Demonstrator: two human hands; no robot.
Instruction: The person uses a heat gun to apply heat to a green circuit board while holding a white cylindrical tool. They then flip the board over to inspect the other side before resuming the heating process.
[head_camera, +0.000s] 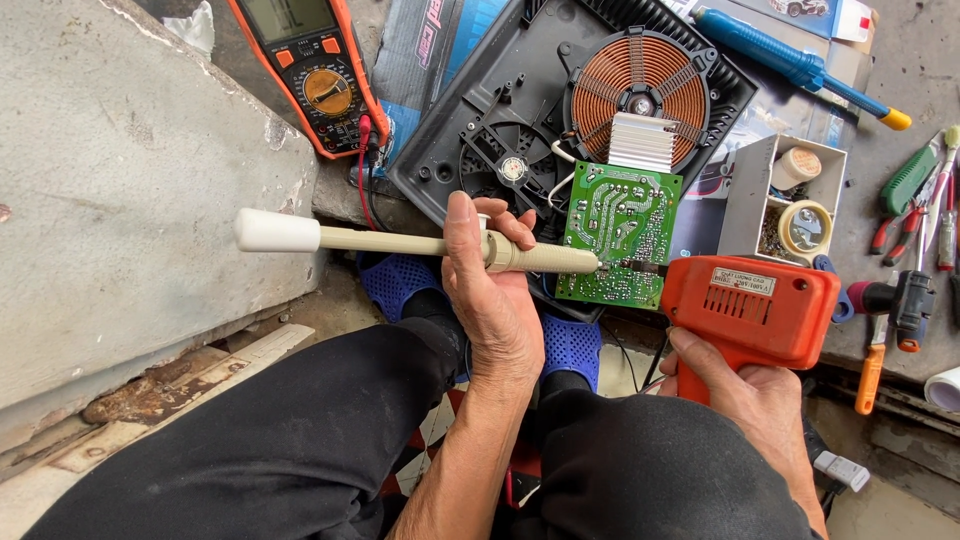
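Desoldering pump (420, 243) lies horizontal, tip right at circuit board (620, 235); left hand (492, 290) fingers gripping it.

The rough grey concrete floor (900, 80) carries nearly everything; a raised pale concrete slab (130, 180) fills its left side, with a strip of worn, rust-stained boards (200, 375) along the slab's lower edge; an orange and black handheld multimeter (310, 70) lies at the top, its red and black leads trailing down; beside it lies the open black plastic shell of an induction cooker (470, 130), its copper coil facing up; a small grey open box (750, 185) holding rolls of tape sits to the right; a blue pump tool with a yellow tip (800, 65) rests on printed packaging; pliers and screwdrivers with red and green handles (915, 200) lie at the far right edge.
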